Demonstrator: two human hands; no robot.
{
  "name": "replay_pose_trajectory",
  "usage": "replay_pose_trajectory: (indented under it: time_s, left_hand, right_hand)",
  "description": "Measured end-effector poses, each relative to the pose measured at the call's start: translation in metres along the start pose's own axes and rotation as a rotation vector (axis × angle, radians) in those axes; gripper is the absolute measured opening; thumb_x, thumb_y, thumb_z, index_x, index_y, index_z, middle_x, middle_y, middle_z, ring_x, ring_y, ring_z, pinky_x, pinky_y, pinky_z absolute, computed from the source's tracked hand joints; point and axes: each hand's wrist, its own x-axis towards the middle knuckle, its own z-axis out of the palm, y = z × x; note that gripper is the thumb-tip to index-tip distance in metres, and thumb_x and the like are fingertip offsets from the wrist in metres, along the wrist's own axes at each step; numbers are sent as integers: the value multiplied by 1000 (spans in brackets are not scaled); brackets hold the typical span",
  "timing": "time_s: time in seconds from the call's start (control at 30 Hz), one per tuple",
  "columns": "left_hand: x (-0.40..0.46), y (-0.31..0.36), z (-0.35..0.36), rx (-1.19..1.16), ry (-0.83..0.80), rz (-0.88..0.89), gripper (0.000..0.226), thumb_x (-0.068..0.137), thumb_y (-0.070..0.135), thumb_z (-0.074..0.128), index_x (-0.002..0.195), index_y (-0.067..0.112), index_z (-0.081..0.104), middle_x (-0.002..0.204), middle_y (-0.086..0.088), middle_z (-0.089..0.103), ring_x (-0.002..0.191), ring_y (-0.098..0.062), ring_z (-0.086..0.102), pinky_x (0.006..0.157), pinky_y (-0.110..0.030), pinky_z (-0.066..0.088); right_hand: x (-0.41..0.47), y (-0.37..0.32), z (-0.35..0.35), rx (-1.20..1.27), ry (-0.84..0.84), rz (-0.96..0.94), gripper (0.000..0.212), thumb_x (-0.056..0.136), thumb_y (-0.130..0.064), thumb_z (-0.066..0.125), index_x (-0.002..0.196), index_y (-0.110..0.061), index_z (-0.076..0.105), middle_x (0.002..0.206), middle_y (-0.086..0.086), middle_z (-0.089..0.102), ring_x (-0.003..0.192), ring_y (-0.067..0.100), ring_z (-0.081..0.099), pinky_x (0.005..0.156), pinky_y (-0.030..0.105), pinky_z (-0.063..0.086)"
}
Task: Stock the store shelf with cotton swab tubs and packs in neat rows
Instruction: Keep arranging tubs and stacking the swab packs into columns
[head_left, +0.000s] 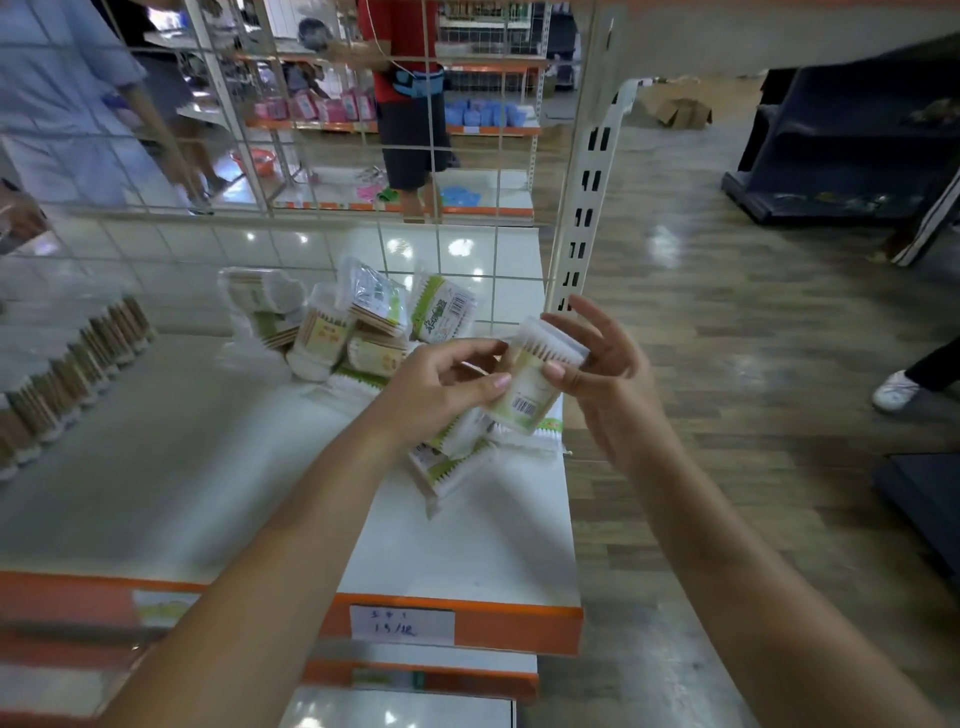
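From the head camera I see my left hand (441, 387) and right hand (597, 374) together gripping one cotton swab tub (535, 382), tilted, above the right end of the white shelf (182, 467); the left thumb and fingers pinch its lower side, while the right thumb presses its label and the right fingers spread behind its lid. Just behind the tub lies a loose pile of tubs and packs (358, 322), flat packs (452, 457) lie under it, and far left of it stands a neat row of tubs (67, 374)
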Motion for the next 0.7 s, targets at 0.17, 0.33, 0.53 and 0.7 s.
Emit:
replay_pose_trajectory:
  time_s: [0.17,0.33,0.53,0.7]
  left_hand:
    - [-17,4,13,23,73,11,42,72,21,76,111,23,61,93,2,66,83,-12,64,78,-26,53]
    - [-30,-4,26,181,329,43,55,71,36,76,122,25,57,99,6,65,88,-4,61,75,-15,49]
    - [-47,-6,25,434,356,119,54,81,28,69,130,18,51,108,6,57,88,4,53,73,-8,42]
    - [-66,-4,-1,682,375,131,54,83,25,67,132,13,49,120,-4,58,103,-16,55,81,-23,41]
  right_hand:
    - [-7,0,12,2,86,-25,57,63,-10,68,118,-13,53,96,9,66,84,15,66,71,28,54]
    - [-19,2,24,-338,25,-17,70,73,-14,74,135,-20,41,101,0,62,72,1,66,62,23,55]
    - [-28,9,34,-542,-16,-53,78,75,-9,75,138,-25,33,115,-4,55,89,7,64,64,20,56]
    - [-28,16,58,-587,-62,-66,75,75,-11,75,137,-25,34,108,-5,58,85,6,64,65,22,56]
